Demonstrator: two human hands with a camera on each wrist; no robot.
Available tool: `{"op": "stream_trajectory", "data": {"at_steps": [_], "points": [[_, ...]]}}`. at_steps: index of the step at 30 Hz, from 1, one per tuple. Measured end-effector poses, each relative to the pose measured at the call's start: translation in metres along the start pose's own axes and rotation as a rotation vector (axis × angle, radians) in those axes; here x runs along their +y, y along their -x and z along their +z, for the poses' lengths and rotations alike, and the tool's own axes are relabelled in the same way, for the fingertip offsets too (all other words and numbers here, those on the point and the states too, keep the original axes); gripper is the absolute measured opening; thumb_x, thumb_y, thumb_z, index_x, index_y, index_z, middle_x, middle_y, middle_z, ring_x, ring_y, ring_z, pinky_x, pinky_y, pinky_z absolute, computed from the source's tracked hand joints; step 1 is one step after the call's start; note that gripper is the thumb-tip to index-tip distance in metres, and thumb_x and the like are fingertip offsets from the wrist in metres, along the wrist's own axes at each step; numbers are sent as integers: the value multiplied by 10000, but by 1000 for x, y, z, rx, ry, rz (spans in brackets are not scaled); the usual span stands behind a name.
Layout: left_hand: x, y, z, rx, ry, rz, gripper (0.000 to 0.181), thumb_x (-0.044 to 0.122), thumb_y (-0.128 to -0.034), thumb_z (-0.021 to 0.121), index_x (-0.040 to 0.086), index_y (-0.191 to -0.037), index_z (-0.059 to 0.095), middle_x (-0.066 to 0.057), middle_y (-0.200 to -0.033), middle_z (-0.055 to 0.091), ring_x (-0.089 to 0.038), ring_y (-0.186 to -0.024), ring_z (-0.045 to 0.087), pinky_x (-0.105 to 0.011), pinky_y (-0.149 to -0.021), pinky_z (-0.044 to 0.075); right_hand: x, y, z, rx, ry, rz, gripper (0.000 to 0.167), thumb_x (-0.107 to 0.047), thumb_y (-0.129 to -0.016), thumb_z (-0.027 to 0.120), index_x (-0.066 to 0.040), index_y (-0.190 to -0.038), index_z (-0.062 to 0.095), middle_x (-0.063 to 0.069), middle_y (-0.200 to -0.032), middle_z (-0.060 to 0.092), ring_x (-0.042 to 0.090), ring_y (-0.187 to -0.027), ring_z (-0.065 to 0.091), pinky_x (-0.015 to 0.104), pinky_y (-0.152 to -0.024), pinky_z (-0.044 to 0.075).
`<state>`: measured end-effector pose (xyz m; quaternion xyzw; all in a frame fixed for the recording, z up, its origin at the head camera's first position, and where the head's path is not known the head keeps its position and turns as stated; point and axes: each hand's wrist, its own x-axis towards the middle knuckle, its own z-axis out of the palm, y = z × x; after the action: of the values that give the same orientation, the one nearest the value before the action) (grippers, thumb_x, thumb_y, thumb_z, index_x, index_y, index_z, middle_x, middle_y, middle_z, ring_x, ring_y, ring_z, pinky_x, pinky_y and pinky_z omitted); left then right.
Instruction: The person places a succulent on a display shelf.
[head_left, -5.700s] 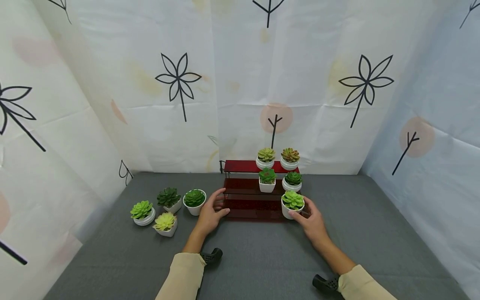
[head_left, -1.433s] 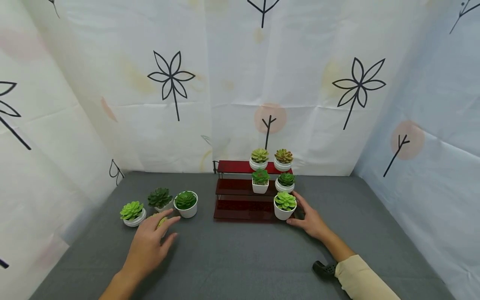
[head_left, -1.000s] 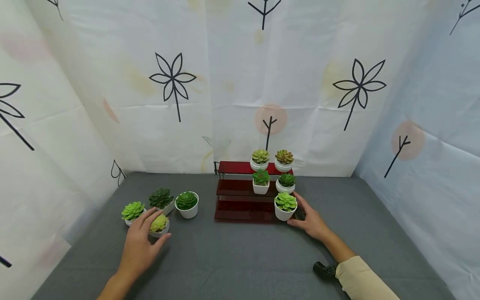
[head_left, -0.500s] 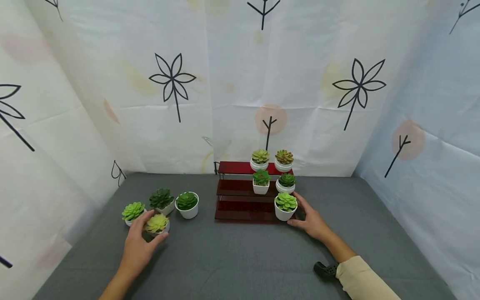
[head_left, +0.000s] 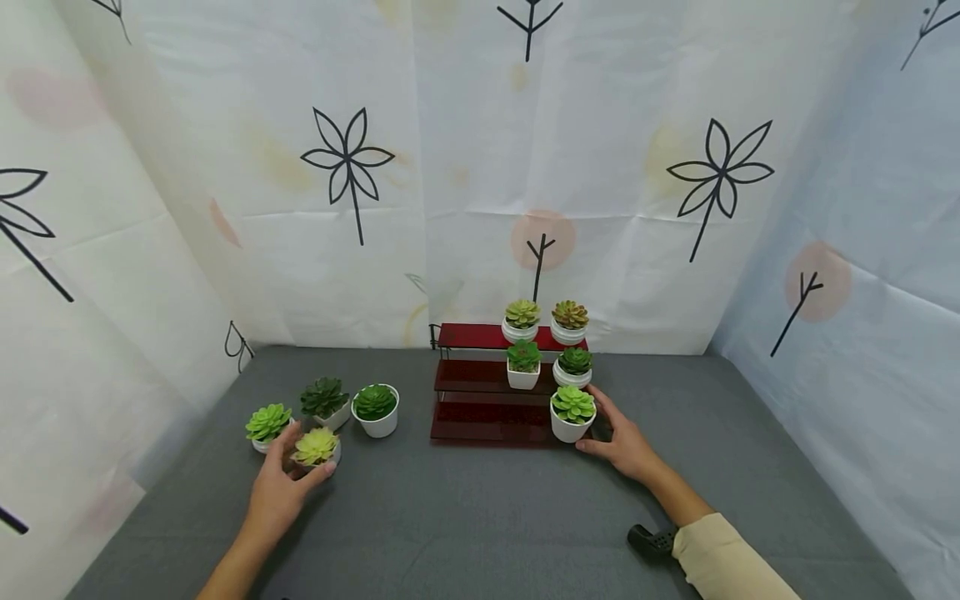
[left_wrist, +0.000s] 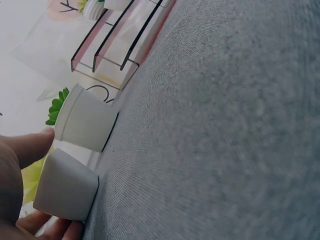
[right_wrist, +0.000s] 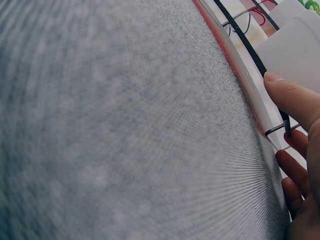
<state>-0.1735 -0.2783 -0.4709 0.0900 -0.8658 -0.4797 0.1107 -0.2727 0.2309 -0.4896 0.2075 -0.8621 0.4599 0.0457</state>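
One yellow succulent (head_left: 316, 447) is clasped between the thumb and curled fingers of the left hand (head_left: 276, 492), its white pot (left_wrist: 66, 186) resting on the grey bench (head_left: 487, 517). The red tiered shelf (head_left: 483, 427) is gripped at its right end by the right hand (head_left: 628, 446). Behind and at both sides, the bench is enclosed by pale creased cloth (head_left: 472, 142), printed with black flowers (head_left: 347, 157) and peach discs (head_left: 558, 246).

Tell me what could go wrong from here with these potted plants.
The left hand has its thumb and fingers around the yellow-green succulent, close beside the leftmost succulent; lifting it might knock that neighbor over.

The right hand is at the right end of the red shelf; a bump there could jolt the five pots on it.

The lowest tier's pot sits near that end, so those fingers might nudge it out of place.
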Motion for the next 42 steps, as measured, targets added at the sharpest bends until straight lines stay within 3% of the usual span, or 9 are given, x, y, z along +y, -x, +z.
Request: {"op": "stream_trajectory", "data": {"at_steps": [1,6,11,16,25,31,42], "points": [[0,0,0,-15,13,-23,934,240,-856,772,41,-1545,172,-266,-1445,355,-375,-1209,485,-177,-831,427,0,0,0,1,1,-1,952,-206,-795,820,-125,-1547,242,262,-1385,484,449,-1296,409,645,-1011,304],[3,1,3,-41,65,-99,993,216,-860,767,48,-1559,82,-279,-1437,363,-379,-1245,462,-290,-890,458,0,1,-1,12,15,-20,947,-187,-801,815,-108,-1546,236,276,-1377,484,458,-1289,411,650,-1000,312],[3,2,9,11,61,-131,939,181,-859,759,-3,-1538,137,-313,-1428,345,-435,-1269,413,-532,-988,386,0,1,0,2,7,-2,948,-212,-800,817,-139,-1549,239,263,-1384,483,453,-1299,404,653,-1005,306],[2,3,13,64,41,-172,831,182,-844,766,-69,-1460,268,-315,-1352,405,-452,-1239,427,-559,-995,374,0,0,1,-4,18,-1,946,-225,-804,814,-139,-1549,238,261,-1387,482,454,-1291,415,654,-997,315],[0,4,15,113,34,-153,799,161,-822,782,-104,-1421,324,-338,-1289,474,-450,-1187,494,-542,-962,414,1,0,1,8,29,-7,938,-220,-801,815,-133,-1544,249,269,-1387,481,455,-1287,421,652,-998,316],[3,3,19,111,34,-130,780,179,-817,802,-64,-1420,371,-324,-1295,501,-428,-1175,525,-524,-949,438,2,1,1,20,47,-21,934,-211,-808,810,-122,-1545,244,285,-1393,466,463,-1284,419,655,-986,326],[24,12,22,113,96,-83,732,114,-821,794,-7,-1425,398,-228,-1326,493,-358,-1214,510,-468,-964,432,2,1,1,2,32,7,944,-239,-812,808,-148,-1553,231,264,-1408,459,454,-1300,403,660,-992,314]]}}
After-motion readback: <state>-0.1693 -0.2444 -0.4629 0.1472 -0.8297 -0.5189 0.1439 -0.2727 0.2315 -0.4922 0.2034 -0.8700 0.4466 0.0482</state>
